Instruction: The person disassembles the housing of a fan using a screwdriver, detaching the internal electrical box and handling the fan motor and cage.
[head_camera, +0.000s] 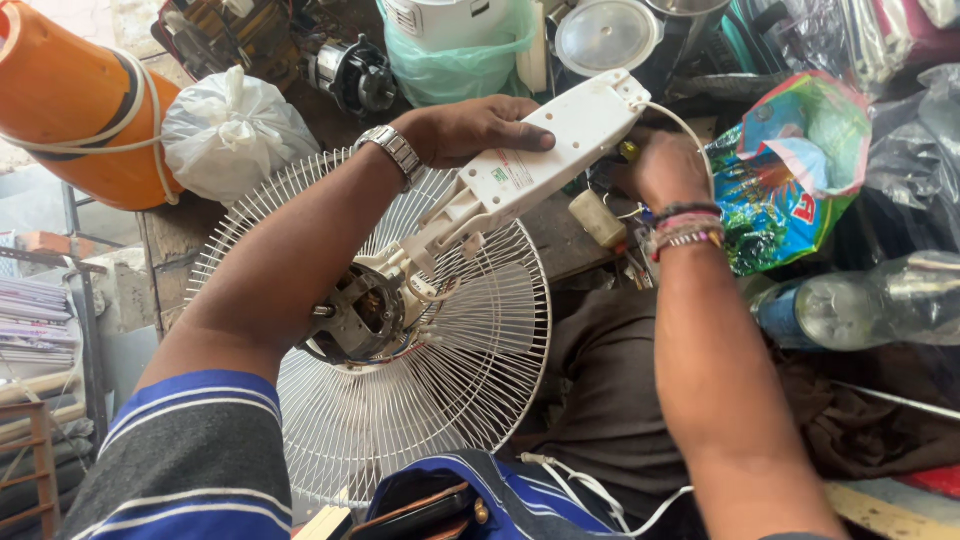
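Steadying a white fan base (545, 150) above the wire guard (420, 400) with the left hand (470, 128) pressed flat, the right hand (668, 170) seemingly pinches something small behind it on the cluttered counter (180, 235), mid-repair, calling next for careful alignment.

fan base (545, 150) above wire grille (470, 390)

The fingers of the right hand (668, 168) are hidden behind the long white plastic fan base (540, 160); the round white wire fan guard (400, 400) is partly covered by the left forearm; the orange plastic cylinder (70, 100) is cut off by the left edge.
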